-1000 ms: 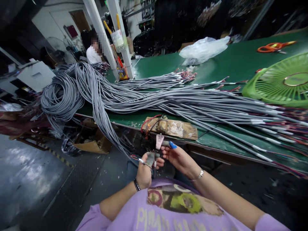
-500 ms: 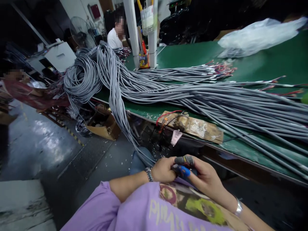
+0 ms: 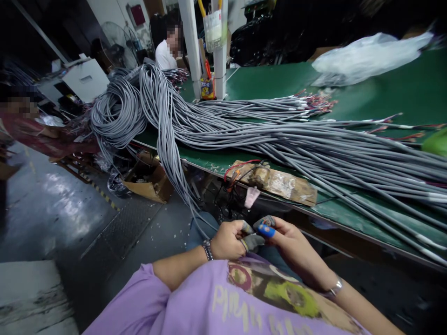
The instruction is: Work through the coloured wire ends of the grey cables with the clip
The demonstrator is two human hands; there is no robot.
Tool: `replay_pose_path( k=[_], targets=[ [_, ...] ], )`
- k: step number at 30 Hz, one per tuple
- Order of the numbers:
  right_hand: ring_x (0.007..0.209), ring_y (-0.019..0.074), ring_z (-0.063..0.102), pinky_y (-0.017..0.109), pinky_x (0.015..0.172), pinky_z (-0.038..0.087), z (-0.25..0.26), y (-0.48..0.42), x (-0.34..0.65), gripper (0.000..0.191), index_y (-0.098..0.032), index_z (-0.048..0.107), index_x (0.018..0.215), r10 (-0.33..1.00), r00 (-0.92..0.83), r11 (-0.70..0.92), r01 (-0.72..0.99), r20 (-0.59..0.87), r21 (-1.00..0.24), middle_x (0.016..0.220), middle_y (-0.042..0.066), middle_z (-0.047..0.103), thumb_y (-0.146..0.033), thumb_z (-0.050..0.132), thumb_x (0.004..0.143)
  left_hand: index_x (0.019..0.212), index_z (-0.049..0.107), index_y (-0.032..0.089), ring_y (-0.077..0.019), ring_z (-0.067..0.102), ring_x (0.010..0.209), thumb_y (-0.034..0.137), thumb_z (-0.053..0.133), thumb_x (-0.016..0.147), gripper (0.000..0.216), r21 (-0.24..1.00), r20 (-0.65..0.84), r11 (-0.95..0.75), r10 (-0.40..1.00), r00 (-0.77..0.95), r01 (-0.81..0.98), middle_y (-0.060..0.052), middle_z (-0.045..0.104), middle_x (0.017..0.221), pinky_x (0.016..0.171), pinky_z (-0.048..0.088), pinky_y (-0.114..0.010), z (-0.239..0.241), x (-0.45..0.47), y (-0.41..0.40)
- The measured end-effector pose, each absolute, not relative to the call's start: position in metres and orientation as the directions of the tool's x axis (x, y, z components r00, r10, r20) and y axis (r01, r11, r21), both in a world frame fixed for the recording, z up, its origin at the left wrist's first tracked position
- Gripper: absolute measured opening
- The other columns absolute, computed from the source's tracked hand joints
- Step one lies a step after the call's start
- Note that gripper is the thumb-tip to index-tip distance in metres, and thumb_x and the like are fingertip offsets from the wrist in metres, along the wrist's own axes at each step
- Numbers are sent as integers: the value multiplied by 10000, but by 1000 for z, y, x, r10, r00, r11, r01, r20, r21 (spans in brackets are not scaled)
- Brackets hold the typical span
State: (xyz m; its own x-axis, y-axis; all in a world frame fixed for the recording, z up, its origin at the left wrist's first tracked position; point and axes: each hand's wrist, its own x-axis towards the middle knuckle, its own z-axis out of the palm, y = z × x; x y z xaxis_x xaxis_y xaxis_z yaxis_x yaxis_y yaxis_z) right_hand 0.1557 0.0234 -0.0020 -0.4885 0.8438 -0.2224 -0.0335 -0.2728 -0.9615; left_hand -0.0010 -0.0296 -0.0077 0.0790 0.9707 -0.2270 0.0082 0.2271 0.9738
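Has grey cables (image 3: 169, 139) hanging in a bunch over the near edge of the green table (image 3: 265, 83), down to near the left hand (image 3: 228, 242); has more of them laid lengthwise across the table, with coloured wire ends (image 3: 319, 102) at the far side, and a coil (image 3: 117, 111) at the left end. Holds left hand and right hand (image 3: 293, 244) close together before the purple shirt (image 3: 188, 298); curls the left fingers inward, in grey covers (image 3: 254, 242); rests the right thumb, in a blue cover (image 3: 266, 231), near the bent forefinger; cannot tell, in so small and blurred a view, an empty grip from a loaded one, for either hand. Faces a pink clip (image 3: 251, 197) below the table edge, just beside a cardboard strip (image 3: 293, 188) with red wire (image 3: 240, 163); has a carton (image 3: 150, 186) on the floor to the left; faces, farther off, a white post (image 3: 191, 46), a plastic bag (image 3: 366, 60) on the table and a co-worker (image 3: 165, 55) in white; has another co-worker (image 3: 28, 128), in dark red, at far left.
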Motion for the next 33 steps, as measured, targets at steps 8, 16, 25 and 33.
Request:
replay_pose_path(
  k=[8, 16, 25, 33],
  targets=[
    [545, 101, 461, 231, 532, 378, 15, 32, 143, 275, -160, 609, 653, 798, -582, -196, -6, -155, -981, 587, -20, 564, -399, 747, 652, 698, 606, 184, -144, 601, 456, 409, 628, 754, 232, 979, -199, 194, 975, 96, 58, -16, 627, 528, 458, 483, -228, -7, -6, -31],
    [521, 77, 464, 209, 510, 359, 6, 33, 138, 257, -150, 633, 717, 817, -536, -304, -85, -214, -949, 605, -25, 596, -370, 748, 650, 776, 535, 173, -126, 558, 378, 533, 670, 690, 393, 930, -341, 341, 940, 22, -135, 10, 615, 495, 411, 448, -221, -5, -6, -29],
    [482, 107, 487, 247, 498, 413, 12, 26, 132, 249, -181, 564, 693, 831, -546, -198, -116, -104, -973, 529, -29, 547, -410, 650, 735, 700, 586, 142, -126, 590, 455, 474, 687, 702, 347, 920, -293, 255, 952, -89, -297, -18, 636, 548, 416, 418, -199, -12, -5, -24],
    [668, 144, 568, 267, 640, 457, 3, 22, 136, 218, -173, 587, 797, 854, -519, 62, 36, 34, -997, 741, 27, 637, -390, 567, 816, 670, 520, 159, -54, 468, 319, 416, 730, 647, 332, 873, -343, 234, 918, -198, -428, 19, 603, 519, 297, 197, -142, -14, -5, -23]
  ],
)
